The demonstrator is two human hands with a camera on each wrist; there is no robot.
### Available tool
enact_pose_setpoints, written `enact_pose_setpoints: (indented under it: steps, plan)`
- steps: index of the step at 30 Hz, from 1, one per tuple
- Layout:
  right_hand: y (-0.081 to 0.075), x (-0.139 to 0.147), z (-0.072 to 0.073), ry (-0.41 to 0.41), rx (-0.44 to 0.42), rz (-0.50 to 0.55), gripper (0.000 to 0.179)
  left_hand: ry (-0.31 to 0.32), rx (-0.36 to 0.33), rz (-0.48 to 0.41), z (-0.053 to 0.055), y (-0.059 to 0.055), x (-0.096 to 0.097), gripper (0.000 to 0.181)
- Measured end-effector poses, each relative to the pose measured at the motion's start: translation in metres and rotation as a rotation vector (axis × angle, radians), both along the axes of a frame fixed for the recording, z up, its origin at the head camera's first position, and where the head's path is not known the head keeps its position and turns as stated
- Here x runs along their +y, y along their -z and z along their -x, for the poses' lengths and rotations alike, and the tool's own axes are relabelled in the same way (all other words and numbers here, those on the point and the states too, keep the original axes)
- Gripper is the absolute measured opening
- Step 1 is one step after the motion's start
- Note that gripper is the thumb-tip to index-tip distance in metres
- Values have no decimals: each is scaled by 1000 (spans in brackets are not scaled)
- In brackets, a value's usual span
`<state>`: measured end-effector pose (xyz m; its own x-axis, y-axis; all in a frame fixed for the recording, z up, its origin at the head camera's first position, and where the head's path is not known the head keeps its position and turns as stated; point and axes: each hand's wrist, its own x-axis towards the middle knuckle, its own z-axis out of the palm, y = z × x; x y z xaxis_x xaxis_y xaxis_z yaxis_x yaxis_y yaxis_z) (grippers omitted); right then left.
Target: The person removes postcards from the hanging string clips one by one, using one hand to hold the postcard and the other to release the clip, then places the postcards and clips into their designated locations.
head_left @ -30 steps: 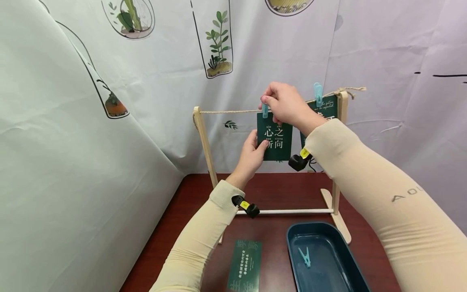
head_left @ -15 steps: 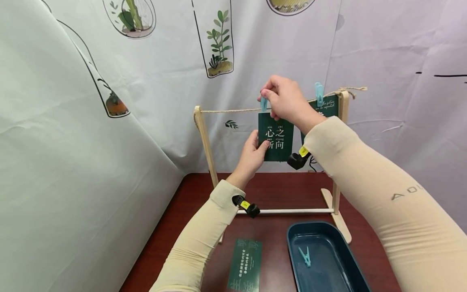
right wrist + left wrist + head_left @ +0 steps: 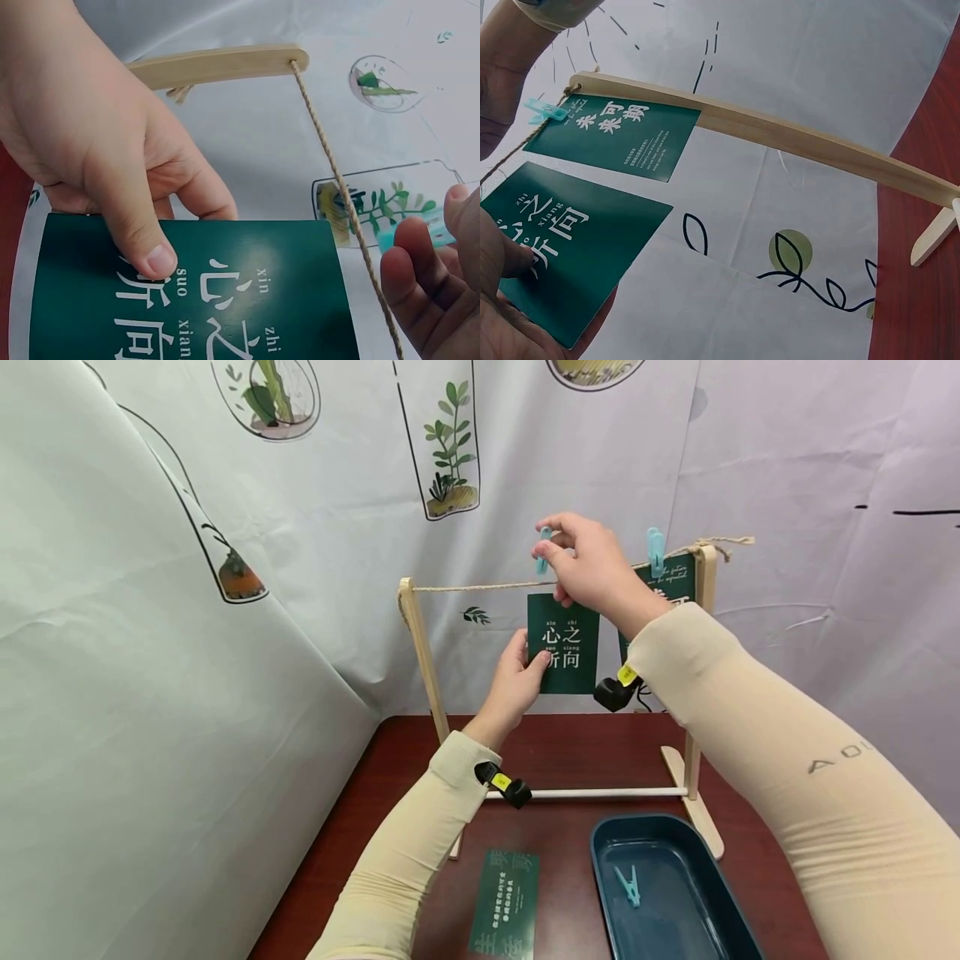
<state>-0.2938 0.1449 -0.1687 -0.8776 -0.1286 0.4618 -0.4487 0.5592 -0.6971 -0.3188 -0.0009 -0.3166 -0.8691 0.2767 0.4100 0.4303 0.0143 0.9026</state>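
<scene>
My left hand pinches a dark green card with white characters by its left edge, thumb in front and fingers behind. The card stands upright just below the twine. Above the twine, my right hand pinches a light blue clothespin, which is clear of the card. In the right wrist view, the clothespin is partly hidden by the fingers, on the far side of the twine from the card. A second green card hangs at the right end of the twine from another blue clothespin.
A wooden frame with a white crossbar carries the twine. On the red-brown table lie another green card and a dark blue tray with one clothespin inside. A printed curtain hangs behind.
My right hand has lifted the clothespin up off the card and twine. My left hand still holds the card, which sits slightly lower, below the twine.
</scene>
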Motion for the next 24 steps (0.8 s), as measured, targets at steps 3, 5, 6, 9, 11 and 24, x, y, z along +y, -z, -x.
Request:
enact_pose_setpoints:
  steps: [3, 5, 6, 9, 11, 24]
  plan:
    - [3, 1, 0, -11, 11, 42, 44, 4, 1, -1, 0, 1, 0, 26]
    - [4, 2, -1, -16, 25, 68, 39, 7, -2, -6, 0, 2, 0, 26]
    - [5, 3, -1, -15, 32, 80, 36, 8, -5, -8, 0, 3, 0, 26]
    - [8, 5, -3, -10, 67, 98, 26, 12, -16, -13, 0, 4, 0, 26]
    - [9, 5, -3, -5, 91, 101, 25, 11, -23, -12, 0, 5, -1, 28]
    - [25, 11, -11, -32, 124, 56, 28, 77, -75, -45, -5, 10, -10, 50]
